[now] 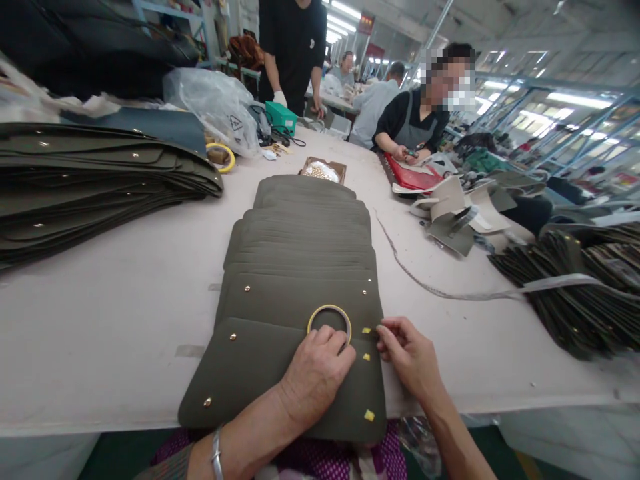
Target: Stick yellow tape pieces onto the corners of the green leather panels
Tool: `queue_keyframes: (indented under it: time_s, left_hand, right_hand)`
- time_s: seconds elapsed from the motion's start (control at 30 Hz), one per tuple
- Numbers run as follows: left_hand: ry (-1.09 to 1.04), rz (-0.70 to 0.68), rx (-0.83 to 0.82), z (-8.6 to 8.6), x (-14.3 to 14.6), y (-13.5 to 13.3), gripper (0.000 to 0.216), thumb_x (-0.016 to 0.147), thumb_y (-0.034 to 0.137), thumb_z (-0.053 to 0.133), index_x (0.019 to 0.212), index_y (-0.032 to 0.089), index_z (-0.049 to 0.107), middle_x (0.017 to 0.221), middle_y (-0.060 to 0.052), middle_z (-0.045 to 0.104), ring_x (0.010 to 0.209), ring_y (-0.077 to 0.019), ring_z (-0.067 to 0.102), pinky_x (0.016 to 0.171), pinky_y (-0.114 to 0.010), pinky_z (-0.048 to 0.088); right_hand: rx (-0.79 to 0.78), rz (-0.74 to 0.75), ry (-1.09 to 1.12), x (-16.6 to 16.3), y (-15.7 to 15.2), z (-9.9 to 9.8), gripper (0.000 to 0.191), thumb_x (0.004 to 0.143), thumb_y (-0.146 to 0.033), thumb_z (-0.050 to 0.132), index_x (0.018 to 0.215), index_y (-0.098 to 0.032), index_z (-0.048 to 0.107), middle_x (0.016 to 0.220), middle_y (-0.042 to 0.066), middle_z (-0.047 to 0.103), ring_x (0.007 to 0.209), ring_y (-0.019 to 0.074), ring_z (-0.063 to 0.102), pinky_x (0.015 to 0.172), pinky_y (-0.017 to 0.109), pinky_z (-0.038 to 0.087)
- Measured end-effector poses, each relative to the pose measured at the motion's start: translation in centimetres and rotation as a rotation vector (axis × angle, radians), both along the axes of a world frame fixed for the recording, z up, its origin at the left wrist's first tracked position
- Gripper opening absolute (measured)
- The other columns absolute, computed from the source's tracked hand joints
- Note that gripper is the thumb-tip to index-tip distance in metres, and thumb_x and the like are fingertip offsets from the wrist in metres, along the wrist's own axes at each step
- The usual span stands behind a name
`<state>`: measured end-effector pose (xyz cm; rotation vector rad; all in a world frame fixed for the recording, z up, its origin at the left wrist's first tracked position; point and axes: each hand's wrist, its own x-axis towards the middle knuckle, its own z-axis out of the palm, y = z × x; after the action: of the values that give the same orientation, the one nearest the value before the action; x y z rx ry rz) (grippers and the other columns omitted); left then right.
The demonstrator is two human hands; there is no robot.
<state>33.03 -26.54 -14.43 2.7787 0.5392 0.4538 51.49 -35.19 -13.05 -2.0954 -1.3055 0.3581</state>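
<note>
A row of overlapping olive-green leather panels (300, 267) with brass studs runs down the middle of the table. On the nearest panel (250, 380) lies a thin roll of yellow tape (329, 319). My left hand (315, 373) rests closed on the panel with its fingers curled over the roll's near edge. My right hand (407, 353) pinches at the panel's right edge beside a small yellow tape piece (367, 331). Two more yellow pieces (369, 415) stick lower on that panel.
A tall stack of olive panels (90, 180) lies at left, more dark pieces (575, 293) at right. A strap (450, 293) trails across the table. A small box of brass parts (323, 171) sits beyond the row. Seated and standing people (415, 113) work at the far end.
</note>
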Motion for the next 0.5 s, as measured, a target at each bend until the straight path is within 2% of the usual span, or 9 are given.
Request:
queue_keyframes:
  time_s: [0.13,0.23,0.33,0.5]
  left_hand:
    - [-0.016,0.011,0.02,0.0,0.0,0.0,0.008,0.092,0.021,0.05,0.09,0.019,0.057,0.097,-0.005,0.058,0.088,-0.0208,0.049,0.076,-0.035,0.047]
    - [-0.04,0.017,0.036,-0.1,-0.2,-0.1,0.01,0.092,0.023,0.05,0.09,0.018,0.058,0.096,-0.005,0.058,0.088,-0.0207,0.049,0.076,-0.036,0.046]
    - [-0.069,0.033,0.037,-0.2,-0.2,-0.1,0.009,0.092,0.023,0.051,0.09,0.018,0.058,0.095,-0.005,0.058,0.091,-0.0204,0.049,0.08,-0.036,0.046]
    - [-0.089,0.096,0.056,-0.1,0.0,0.0,0.007,0.09,0.02,0.052,0.09,0.018,0.058,0.094,-0.005,0.058,0.088,-0.022,0.048,0.082,-0.039,0.045]
  right_hand:
    - [0.078,0.34,-0.386,0.0,-0.6,0.3,0.019,0.093,-0.018,0.045,0.098,-0.02,0.063,0.096,0.008,0.067,0.089,0.0195,0.064,0.08,0.033,0.052]
    - [0.027,0.49,-0.572,-0.3,0.0,0.6,0.025,0.091,-0.01,0.043,0.101,-0.018,0.064,0.097,0.011,0.067,0.089,0.0209,0.062,0.078,0.034,0.053]
    - [-0.067,0.475,-0.58,-0.4,1.2,0.7,0.023,0.089,-0.008,0.046,0.096,-0.017,0.066,0.086,0.008,0.067,0.08,0.0199,0.063,0.073,0.031,0.052]
    - [-0.195,0.296,-0.343,0.0,2.6,0.7,0.018,0.089,-0.018,0.051,0.086,-0.019,0.069,0.083,0.005,0.071,0.077,0.018,0.066,0.074,0.029,0.049]
